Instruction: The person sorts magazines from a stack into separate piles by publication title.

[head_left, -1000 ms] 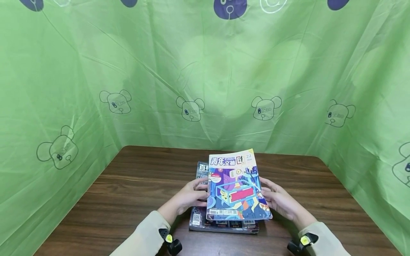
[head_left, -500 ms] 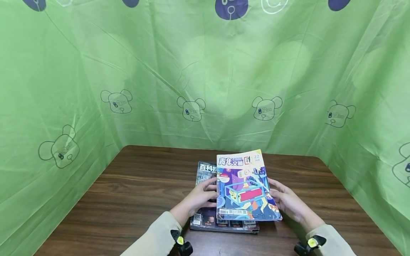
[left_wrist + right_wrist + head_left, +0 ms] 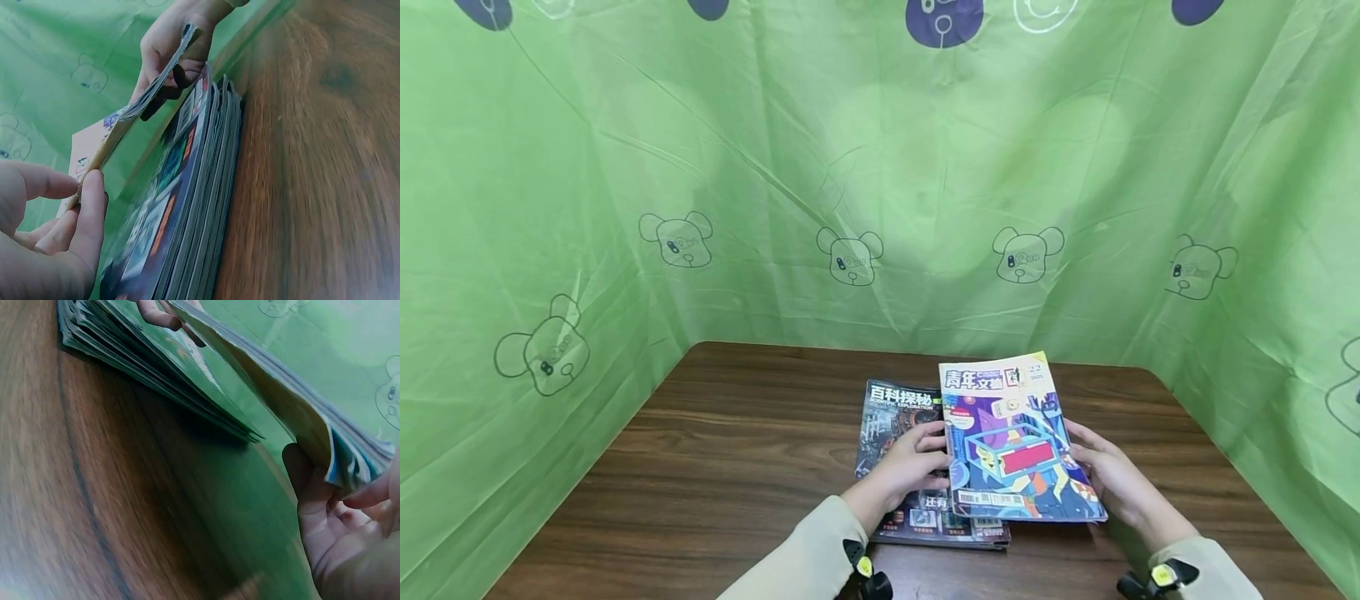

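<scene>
Both hands hold a colorful magazine (image 3: 1015, 450) with a white title band and a purple and blue cover. My left hand (image 3: 910, 467) pinches its left edge between thumb and fingers, plain in the left wrist view. At the opposite edge my right hand (image 3: 1116, 479) grips it, fingers underneath, as the right wrist view shows. The magazine is raised above a stack of dark magazines (image 3: 898, 417) and overlaps its right part. In the left wrist view a gap separates the held magazine (image 3: 134, 115) from the stack (image 3: 194, 206). My left forearm and hand hide part of the stack's top cover.
The stack lies on a dark brown wooden table (image 3: 737, 442). Table surface extends to the left and right of it. A green curtain (image 3: 940, 167) printed with bear heads hangs behind the table and along both sides.
Both hands have moved right together with the held magazine. More of the dark top cover of the stack shows at the left. The stack stays in place.
</scene>
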The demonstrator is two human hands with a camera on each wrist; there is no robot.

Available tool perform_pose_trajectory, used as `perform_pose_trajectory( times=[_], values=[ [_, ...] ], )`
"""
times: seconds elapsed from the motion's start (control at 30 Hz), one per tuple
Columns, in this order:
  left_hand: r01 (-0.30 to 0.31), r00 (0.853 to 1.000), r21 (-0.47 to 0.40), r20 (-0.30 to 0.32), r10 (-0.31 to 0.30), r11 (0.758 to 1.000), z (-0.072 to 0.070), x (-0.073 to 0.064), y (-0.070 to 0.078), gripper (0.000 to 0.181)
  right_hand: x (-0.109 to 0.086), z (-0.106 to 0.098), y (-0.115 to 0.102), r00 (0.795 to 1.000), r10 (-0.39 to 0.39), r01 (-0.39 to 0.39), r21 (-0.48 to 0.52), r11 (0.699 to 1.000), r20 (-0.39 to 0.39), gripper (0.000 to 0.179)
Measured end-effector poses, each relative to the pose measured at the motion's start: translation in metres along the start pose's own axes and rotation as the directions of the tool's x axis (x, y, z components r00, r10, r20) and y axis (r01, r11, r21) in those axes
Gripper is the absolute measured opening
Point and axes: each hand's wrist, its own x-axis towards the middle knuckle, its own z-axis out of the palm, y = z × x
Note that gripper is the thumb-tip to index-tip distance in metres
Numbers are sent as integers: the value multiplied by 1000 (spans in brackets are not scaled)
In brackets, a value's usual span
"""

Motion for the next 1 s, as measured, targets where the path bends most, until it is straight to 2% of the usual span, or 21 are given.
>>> perform_pose_trajectory(
  times=[0.2, 0.37, 0.6, 1.0],
  values=[
    [1, 1000, -25, 12, -1, 1000, 16, 7, -2, 62, -7, -16, 0, 1000, -8, 8, 4, 1000, -20, 60],
    [2, 1000, -41, 23, -1, 999, 30, 12, -4, 61, -14, -27, -1, 998, 15, -15, 0, 1000, -59, 59],
    [1, 1000, -76, 4, -1, 997, 48, 22, -9, 60, -20, -41, -2, 996, 44, -45, -9, 999, -77, 60],
    [-6, 999, -19, -53, 5, 1000, 74, 32, -10, 60, -21, -61, -1, 989, 81, -92, -80, 993, -125, 61]
  ],
)
